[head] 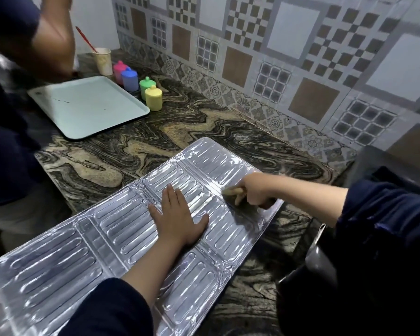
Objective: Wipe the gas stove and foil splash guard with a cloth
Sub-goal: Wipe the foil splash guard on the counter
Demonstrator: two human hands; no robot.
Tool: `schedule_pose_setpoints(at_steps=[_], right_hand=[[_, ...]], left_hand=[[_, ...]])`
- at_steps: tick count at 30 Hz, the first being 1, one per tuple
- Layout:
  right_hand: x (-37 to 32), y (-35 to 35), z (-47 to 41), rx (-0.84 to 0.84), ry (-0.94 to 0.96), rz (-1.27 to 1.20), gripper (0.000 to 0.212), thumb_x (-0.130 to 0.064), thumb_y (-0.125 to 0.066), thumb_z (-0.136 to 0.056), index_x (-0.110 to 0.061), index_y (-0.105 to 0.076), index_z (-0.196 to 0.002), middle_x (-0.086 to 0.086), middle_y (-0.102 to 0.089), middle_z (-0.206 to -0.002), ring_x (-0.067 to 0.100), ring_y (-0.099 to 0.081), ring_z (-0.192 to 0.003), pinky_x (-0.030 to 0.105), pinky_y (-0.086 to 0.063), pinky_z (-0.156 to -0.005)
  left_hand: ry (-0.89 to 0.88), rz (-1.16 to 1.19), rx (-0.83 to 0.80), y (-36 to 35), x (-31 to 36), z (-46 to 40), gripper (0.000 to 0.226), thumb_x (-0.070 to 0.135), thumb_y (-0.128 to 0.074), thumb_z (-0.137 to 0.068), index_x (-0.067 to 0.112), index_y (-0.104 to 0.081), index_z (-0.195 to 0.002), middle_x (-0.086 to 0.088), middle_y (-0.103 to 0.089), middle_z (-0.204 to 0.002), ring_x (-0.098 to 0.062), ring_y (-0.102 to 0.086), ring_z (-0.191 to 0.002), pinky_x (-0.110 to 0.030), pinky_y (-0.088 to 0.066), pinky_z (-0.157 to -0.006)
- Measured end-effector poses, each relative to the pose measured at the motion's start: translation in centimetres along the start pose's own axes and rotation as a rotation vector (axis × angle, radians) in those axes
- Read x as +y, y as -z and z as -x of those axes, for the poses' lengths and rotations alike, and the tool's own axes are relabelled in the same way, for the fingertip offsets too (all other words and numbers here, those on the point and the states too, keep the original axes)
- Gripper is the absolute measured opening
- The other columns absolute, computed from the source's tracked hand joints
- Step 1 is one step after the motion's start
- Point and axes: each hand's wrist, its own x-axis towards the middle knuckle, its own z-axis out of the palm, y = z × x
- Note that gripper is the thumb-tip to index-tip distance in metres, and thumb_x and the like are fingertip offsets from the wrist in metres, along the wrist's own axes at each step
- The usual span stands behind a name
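The foil splash guard lies flat across the marbled stone counter, its ribbed silver panels running from the lower left to the centre right. My left hand presses flat on its middle panel with fingers straight and spread. My right hand grips a small dark cloth bunched against the guard's far right panel. The gas stove is not in view.
A pale green tray sits at the back left, with pink, blue, green and yellow lidded jars and a paper cup behind it. Another person's arm reaches over the upper left. A dark pan stands at the right, a tiled wall behind.
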Motion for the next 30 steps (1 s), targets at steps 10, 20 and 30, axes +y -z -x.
schedule_pose_setpoints(at_steps=[10,20,30], right_hand=[[-0.6,-2.3,0.8,-0.427,0.013,0.235,0.039,-0.005,-0.057,-0.078,-0.021,-0.071,-0.111,0.000,-0.065,-0.118,0.028,-0.063,-0.100,0.030,-0.051,-0.077],[1.2,1.1,2.1,-0.401,-0.193,-0.048,0.038,-0.008,-0.057,-0.090,-0.004,-0.057,-0.128,0.017,-0.053,-0.137,0.019,-0.047,-0.099,0.035,-0.044,-0.083],[3.5,4.2,1.5,-0.228,-0.077,-0.160,0.051,0.006,-0.031,-0.076,-0.018,-0.062,-0.109,0.017,-0.066,-0.115,0.032,-0.064,-0.101,0.033,-0.050,-0.069]], left_hand=[[0.001,-0.007,0.020,-0.4,0.1,-0.9,0.106,0.077,-0.020,-0.081,0.002,0.010,-0.150,-0.015,0.021,-0.157,-0.027,0.020,-0.145,-0.067,0.002,-0.108],[-0.051,0.006,0.026,-0.2,1.0,-2.2,0.105,0.076,-0.023,-0.081,0.003,0.006,-0.151,-0.014,0.019,-0.158,-0.026,0.018,-0.146,-0.066,0.002,-0.109],[-0.100,0.009,0.009,-0.1,5.8,-6.9,0.103,0.074,-0.023,-0.082,0.001,0.005,-0.150,-0.018,0.017,-0.158,-0.030,0.018,-0.146,-0.067,0.004,-0.108]])
